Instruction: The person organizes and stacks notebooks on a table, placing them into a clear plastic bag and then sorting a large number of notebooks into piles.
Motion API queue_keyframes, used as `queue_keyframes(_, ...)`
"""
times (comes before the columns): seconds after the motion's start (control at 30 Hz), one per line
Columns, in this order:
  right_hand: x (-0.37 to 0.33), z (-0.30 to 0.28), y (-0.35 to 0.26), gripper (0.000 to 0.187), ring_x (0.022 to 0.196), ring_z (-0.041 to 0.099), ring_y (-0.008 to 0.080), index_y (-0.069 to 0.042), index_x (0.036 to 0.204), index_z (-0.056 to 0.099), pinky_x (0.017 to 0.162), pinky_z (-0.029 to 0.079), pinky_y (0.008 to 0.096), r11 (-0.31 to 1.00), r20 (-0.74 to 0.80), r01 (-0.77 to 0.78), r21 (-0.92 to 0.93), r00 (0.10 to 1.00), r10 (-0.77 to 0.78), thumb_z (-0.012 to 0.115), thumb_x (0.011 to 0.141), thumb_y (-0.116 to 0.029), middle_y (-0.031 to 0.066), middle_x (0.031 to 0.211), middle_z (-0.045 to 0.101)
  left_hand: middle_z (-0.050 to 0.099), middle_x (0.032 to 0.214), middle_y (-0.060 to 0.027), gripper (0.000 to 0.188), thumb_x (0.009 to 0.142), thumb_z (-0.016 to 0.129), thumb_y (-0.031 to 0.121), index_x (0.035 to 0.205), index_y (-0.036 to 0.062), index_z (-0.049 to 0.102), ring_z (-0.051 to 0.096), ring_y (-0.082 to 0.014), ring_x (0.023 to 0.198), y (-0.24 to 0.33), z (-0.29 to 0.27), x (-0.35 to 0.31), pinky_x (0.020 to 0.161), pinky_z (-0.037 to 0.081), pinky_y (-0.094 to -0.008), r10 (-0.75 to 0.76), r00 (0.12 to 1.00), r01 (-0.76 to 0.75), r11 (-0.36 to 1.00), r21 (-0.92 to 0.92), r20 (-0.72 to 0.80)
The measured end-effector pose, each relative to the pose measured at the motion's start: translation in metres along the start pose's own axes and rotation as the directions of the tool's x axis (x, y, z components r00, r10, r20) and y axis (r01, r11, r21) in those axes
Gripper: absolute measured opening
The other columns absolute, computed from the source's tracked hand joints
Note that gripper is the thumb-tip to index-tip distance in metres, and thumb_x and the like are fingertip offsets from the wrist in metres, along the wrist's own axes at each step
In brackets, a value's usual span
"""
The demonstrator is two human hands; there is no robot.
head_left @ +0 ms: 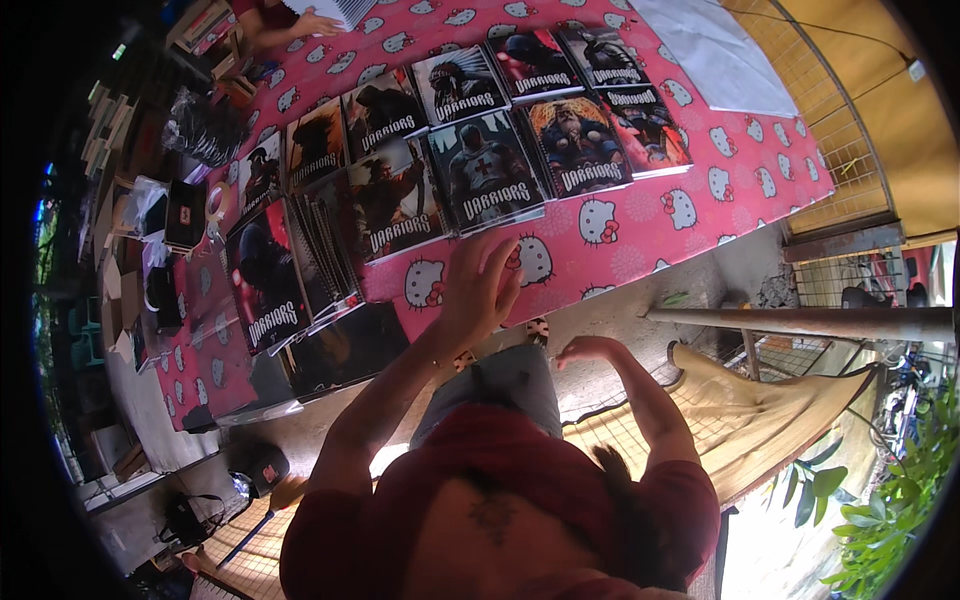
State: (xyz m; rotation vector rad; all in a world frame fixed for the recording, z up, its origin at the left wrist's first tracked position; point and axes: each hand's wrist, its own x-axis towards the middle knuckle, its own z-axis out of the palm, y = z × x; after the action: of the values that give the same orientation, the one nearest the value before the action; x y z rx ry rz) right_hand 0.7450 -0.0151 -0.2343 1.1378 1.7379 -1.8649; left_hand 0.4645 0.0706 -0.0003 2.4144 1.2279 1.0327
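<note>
My left hand (478, 288) is over the front edge of the pink table, fingers apart, with nothing in it. Closest to it lies a spiral notebook with a knight on its cover (488, 168); whether the fingertips touch its lower edge is hard to tell. My right hand (590, 350) hangs empty beside my lap, below the table edge, fingers loosely stretched. Several similar dark notebooks lie in two rows, among them one with a bearded figure (577, 145). Left of these, a pile of notebooks (322, 245) shows black spiral bindings, next to a hooded-figure notebook (265, 272).
A co-worker's hand (315, 24) rests by white sheets (338, 8) at the far left. A white sheet (720, 55) covers the far right corner. Black plastic (200, 128) and a tape roll (218, 200) sit at left. A metal pipe (800, 322) runs at right.
</note>
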Motion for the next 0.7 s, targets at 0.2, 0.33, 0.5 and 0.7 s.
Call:
queue_keyframes(0.2,-0.194,-0.184,-0.162,0.024,0.09,0.062,0.0142,-0.003,0.117,0.065,0.078,0.049,0.0287,0.81,-0.763,0.566,-0.155,0.452,-0.462,0.057,0.096,-0.014,0.0058,0.102,0.069,0.049,0.133,-0.0207,0.056,0.08,0.07,0.016,0.131,0.0036,0.051,0.047,-0.0398,0.123,-0.004,0.111,0.126,0.104,0.038,-0.0512,0.15,0.988,-0.15,0.925,0.35,0.027)
queue_keyframes(0.33,-0.145,-0.348,-0.125,0.048,0.108,0.063,0.0294,-0.007,0.132,0.054,0.09,0.048,0.0397,0.923,-0.908,-0.029,-0.384,-0.173,-0.383,0.058,0.093,-0.035,0.0179,0.119,0.064,0.055,0.126,-0.019,0.051,0.08,0.068,0.012,0.128,0.0025,0.054,0.05,-0.036,0.122,-0.006,0.159,0.136,0.105,0.037,-0.0505,0.082,0.968,-0.179,0.889,0.421,0.238)
queue_keyframes(0.5,-0.151,-0.409,-0.022,0.079,0.109,0.061,0.0414,-0.009,0.141,0.04,0.088,0.051,0.0478,0.942,-0.997,-0.328,0.07,-0.039,0.06,0.072,0.078,-0.045,0.0275,0.121,0.06,0.066,0.091,-0.0138,0.021,0.089,0.057,0.006,0.109,0.0002,0.061,0.066,-0.0313,0.077,0.032,0.033,0.16,0.066,0.052,-0.0364,-0.009,0.978,-0.02,0.991,-0.134,-0.21)
queue_keyframes(0.7,-0.217,-0.322,-0.196,0.064,0.098,0.063,0.0207,-0.014,0.145,0.04,0.085,0.05,0.0322,0.794,-0.919,0.496,-0.352,-0.022,-0.394,0.062,0.088,0.001,0.0116,0.116,0.063,0.069,0.104,-0.0077,0.021,0.092,0.061,0.001,0.113,0.0007,0.062,0.064,-0.0133,0.1,0.043,-0.174,0.034,0.087,0.051,-0.031,-0.554,0.831,0.146,0.3,-0.943,-0.048)
